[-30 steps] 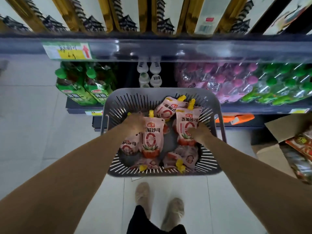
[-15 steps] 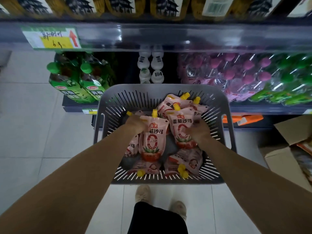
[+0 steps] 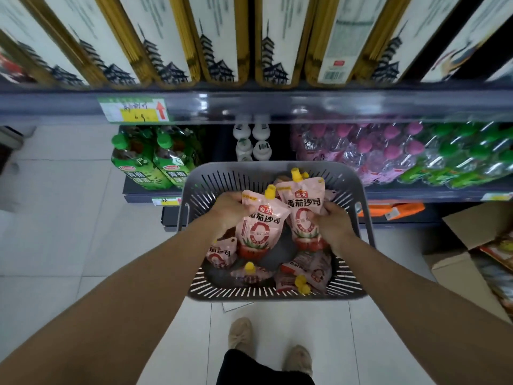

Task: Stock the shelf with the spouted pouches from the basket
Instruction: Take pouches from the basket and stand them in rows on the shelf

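Shelf point(image 3: 305, 105), tile floor point(image 3: 55, 218). Slotted grey plastic basket point(image 3: 200, 187). My left hand point(image 3: 230, 209) grips glossy pink left pouch point(image 3: 259, 229), right hand point(image 3: 333, 223) grips right pouch point(image 3: 304, 204); fingertips hidden behind them.

Dim, even indoor light. Glare streaks the clear shelf strip point(image 3: 277, 107). Wide-angle distortion fans the boxes point(image 3: 222, 37) outward, the frame edges smear, and the bottles point(image 3: 388, 151) look blurred.
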The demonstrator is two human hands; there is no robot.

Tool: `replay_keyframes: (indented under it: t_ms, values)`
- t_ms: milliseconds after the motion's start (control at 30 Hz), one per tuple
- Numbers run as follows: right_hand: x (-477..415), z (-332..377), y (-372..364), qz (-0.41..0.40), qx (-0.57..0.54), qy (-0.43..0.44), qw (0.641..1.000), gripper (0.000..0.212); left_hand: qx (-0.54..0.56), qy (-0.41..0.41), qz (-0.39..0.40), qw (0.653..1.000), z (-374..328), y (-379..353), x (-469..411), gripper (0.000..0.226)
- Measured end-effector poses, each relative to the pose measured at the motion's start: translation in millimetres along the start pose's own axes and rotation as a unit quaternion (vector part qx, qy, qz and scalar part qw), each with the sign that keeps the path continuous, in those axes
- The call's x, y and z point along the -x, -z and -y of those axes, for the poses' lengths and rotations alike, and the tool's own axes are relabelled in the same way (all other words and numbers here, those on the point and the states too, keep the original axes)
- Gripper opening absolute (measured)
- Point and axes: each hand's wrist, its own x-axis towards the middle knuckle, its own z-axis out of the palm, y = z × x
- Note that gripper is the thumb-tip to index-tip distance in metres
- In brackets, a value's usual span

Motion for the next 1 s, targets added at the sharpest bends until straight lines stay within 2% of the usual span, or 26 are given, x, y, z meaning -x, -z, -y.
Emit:
replay_keyframes:
  t_ms: [133,267,400,500,633,767,1000]
  values:
    - [40.8,41.2,22.7,0.009,-0.027,0.049,0.998,0.025,0.063,-0.054,0.002,0.997,-51.1,25.1,42.9,0.029]
    - [88.1,91.7,51.4,-0.005,-0.071,0.097,0.993,0.027,0.073,-0.097,-0.009,0.993,-103.8,50.8,91.8,0.025]
    - [137.5,137.2,79.9,-0.018,-0.141,0.151,0.978,0.019,0.076,-0.145,-0.010,0.986,-149.9,80.4,148.6,0.023]
    - [173.6,165.9,96.2,-0.018,-0.173,0.178,0.969,0.020,0.099,-0.188,-0.007,0.977,-177.5,104.0,191.1,0.013]
    - [212.7,211.3,115.7,-0.019,-0.200,0.222,0.954,0.018,0.101,-0.246,-0.029,0.964,-216.2,130.5,240.1,0.011]
    - [245.9,266.7,133.7,-0.019,-0.232,0.285,0.930,0.019,0.103,-0.308,-0.028,0.945,-253.2,155.9,281.0,0.018]
    - [290.5,369.5,147.0,-0.027,-0.265,0.402,0.876,0.021,0.139,-0.395,-0.059,0.906,-307.2,207.8,336.9,0.015]
